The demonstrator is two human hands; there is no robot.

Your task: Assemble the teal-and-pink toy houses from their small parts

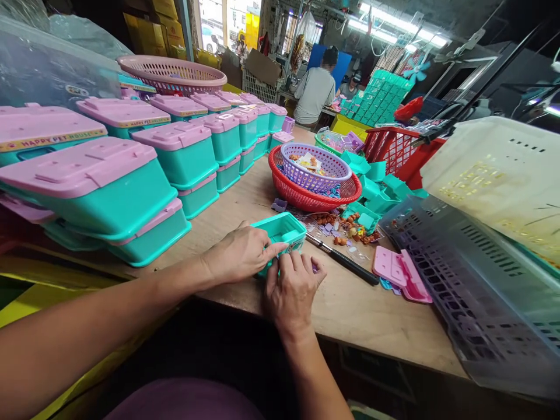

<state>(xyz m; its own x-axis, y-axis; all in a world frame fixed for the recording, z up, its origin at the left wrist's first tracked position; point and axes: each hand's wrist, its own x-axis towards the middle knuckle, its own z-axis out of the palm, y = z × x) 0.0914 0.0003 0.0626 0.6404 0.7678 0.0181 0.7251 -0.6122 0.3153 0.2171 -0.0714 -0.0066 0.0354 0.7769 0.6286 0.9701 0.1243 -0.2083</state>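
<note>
A small teal plastic box, open at the top, rests near the front edge of the wooden table. My left hand grips its near left side, thumb and fingers curled about the wall. Against the near side of the box, my right hand has its fingers bent inward, with a bit of purple showing by the fingertips. What those fingers pinch is hidden behind the hand. Just to the right lies a black-handled tool with a metal shaft.
Stacked teal boxes with pink lids line the left. Ahead, a purple basket sits inside a red basket. Small brown parts, teal boxes and a pink lid lie to the right, beside a grey crate. A person sits beyond.
</note>
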